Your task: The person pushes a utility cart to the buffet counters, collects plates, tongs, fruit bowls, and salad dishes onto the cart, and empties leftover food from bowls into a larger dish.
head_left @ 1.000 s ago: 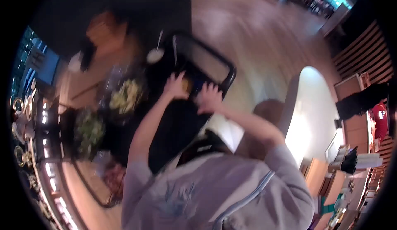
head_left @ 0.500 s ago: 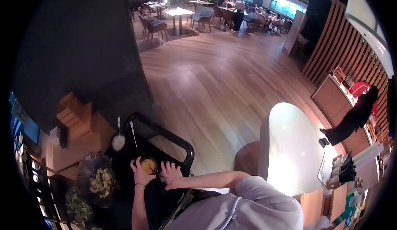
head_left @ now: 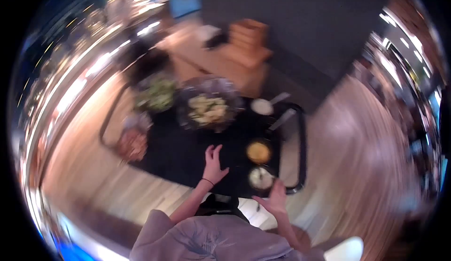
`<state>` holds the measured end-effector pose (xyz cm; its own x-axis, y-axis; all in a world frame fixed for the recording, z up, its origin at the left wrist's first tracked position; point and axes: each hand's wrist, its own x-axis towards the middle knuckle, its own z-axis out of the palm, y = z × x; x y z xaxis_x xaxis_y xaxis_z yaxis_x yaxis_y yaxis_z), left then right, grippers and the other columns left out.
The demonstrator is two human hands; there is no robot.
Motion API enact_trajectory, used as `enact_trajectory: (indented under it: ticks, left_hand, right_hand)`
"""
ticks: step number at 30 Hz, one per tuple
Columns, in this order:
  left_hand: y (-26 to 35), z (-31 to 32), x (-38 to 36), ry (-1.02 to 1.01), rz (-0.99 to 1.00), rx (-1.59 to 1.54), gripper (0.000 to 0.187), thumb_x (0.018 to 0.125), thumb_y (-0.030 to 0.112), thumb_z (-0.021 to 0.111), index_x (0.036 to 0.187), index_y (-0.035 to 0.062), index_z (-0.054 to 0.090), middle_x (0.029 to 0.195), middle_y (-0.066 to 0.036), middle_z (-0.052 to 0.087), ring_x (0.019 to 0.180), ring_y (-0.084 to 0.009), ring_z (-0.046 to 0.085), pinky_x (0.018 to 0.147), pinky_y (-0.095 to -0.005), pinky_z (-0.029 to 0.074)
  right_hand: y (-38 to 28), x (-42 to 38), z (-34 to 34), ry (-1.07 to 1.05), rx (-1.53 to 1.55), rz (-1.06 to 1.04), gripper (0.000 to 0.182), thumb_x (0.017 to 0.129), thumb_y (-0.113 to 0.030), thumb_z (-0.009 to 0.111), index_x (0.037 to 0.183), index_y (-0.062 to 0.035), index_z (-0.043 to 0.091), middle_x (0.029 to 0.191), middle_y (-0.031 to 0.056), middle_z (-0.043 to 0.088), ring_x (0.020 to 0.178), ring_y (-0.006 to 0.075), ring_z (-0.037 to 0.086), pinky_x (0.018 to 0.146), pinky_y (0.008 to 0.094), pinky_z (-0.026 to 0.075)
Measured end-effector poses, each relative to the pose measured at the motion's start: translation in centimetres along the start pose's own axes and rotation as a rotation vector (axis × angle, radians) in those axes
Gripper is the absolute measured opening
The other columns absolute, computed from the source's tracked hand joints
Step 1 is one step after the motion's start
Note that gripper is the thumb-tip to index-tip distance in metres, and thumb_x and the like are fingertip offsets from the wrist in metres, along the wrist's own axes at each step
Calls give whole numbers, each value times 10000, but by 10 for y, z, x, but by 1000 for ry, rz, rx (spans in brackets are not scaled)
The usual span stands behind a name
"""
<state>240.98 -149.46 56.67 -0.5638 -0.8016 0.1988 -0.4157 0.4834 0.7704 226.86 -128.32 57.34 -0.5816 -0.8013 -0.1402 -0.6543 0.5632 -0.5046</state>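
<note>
My left hand [head_left: 215,167] is over the middle of a black cart top [head_left: 174,153], fingers spread and holding nothing. At the cart's front right corner, my right hand [head_left: 275,200] is open, thumb out, fingertips right at a small bowl with pale contents [head_left: 260,178]. Just behind that bowl sits another small bowl with yellow contents [head_left: 259,152]. Beyond my left hand stands a large clear bowl of pale green and yellowish chunks [head_left: 207,110]. Farther back right is a small bowl of white contents [head_left: 262,106], with a light-coloured utensil [head_left: 283,119] nearby.
Leafy greens [head_left: 157,95] and reddish food in a clear container [head_left: 133,142] are at the cart's left end. A black rail [head_left: 303,153] rims the right end. Behind stands a wooden counter [head_left: 225,66] with stacked wooden boxes [head_left: 247,38]. The surroundings are motion-blurred.
The view has swung left onto the cart. My left hand has come away from the yellow bowl towards the cart's middle; my right hand is now beside the bowl with pale contents.
</note>
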Motion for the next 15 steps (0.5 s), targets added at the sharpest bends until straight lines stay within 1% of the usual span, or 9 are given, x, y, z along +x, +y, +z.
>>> enact_trajectory:
  ticks: [2,4,6,8,10,12,13,14,15]
  left_hand:
    - [-17,-23,-32,144,-91,15,714,570,49,658,1201,80,326,1218,-213,239,1134,-379,300,961,-376,313]
    - [-33,-45,-74,234,-184,-23,652,589,33,628,1176,66,345,1203,-207,263,1126,-376,308,958,-374,312]
    - [-54,-67,-106,306,-228,-24,595,602,27,607,1149,52,373,1188,-207,286,1112,-375,328,944,-369,323]
    - [-80,-95,-141,397,-278,-70,576,605,27,599,1139,43,381,1180,-210,291,1087,-377,358,932,-369,336]
    - [-110,-121,-175,515,-342,-4,568,612,27,592,1138,43,380,1172,-207,298,1067,-377,379,925,-369,345]
    - [-139,-150,-207,613,-420,-23,569,609,36,610,1131,57,385,1166,-203,302,1096,-371,353,935,-369,335]
    - [-153,-169,-228,664,-453,-15,577,606,36,614,1134,58,382,1167,-202,301,1102,-368,348,938,-368,333]
    - [-167,-190,-245,703,-476,-5,585,603,36,618,1137,60,379,1168,-201,300,1108,-366,342,940,-368,330]
    - [-178,-208,-262,737,-517,-21,595,603,33,616,1145,64,371,1171,-198,298,1107,-361,346,940,-366,332]
  right_hand:
    - [-11,-11,-15,40,31,32,970,609,-399,715,1284,52,185,1294,256,243,1210,361,243,1000,404,207]
    - [-19,-17,-11,153,382,89,812,652,-245,718,1272,16,261,1295,203,302,1193,312,304,990,388,247]
    - [-40,-12,-8,289,376,102,609,718,-118,651,1229,-7,338,1260,159,369,1133,256,386,935,365,326]
    - [-72,7,3,356,477,-88,462,759,-66,593,1176,-24,399,1213,138,426,1068,229,445,876,338,376]
    - [-110,24,25,313,564,-215,415,765,-18,564,1154,-19,418,1168,128,458,1013,223,476,847,322,392]
    - [-183,15,44,298,601,-299,375,764,12,546,1124,-5,440,1099,119,487,951,212,491,826,296,410]
    - [-213,10,67,293,575,-386,336,779,-100,569,1079,9,465,1036,127,520,893,213,517,762,305,432]
    - [-240,4,88,301,555,-462,352,794,-213,591,1034,24,491,972,136,553,835,214,543,697,315,454]
    - [-264,2,104,183,551,-362,384,783,-177,591,1097,-2,456,1052,130,527,895,220,527,748,328,451]
